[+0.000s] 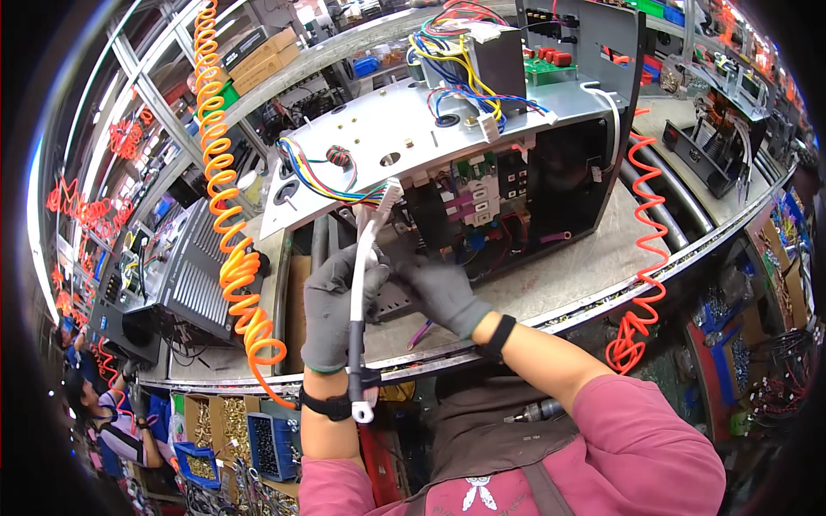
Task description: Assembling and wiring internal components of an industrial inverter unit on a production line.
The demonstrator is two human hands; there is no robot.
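My left hand (pixel 331 305), in a grey glove, is closed around a thick white cable (pixel 358 297). The cable hangs down over my wrist, with a black sleeve and a metal ring lug (pixel 363 413) at its lower end. My right hand (pixel 443 297), also gloved, is smeared by motion beside the front of an open machine chassis (pixel 594 202); its fingertips are hidden in the dark. Above the left hand, a white connector (pixel 391 196) ends a bundle of coloured wires (pixel 314 182) on the chassis's metal plate (pixel 370 129).
An orange coiled hose (pixel 219 185) hangs at the left, and a red coiled one (pixel 647 198) at the right. Another grey unit (pixel 194 271) stands left. Bins of screws (pixel 202 421) sit below the bench edge. A co-worker (pixel 116 421) is at the far left.
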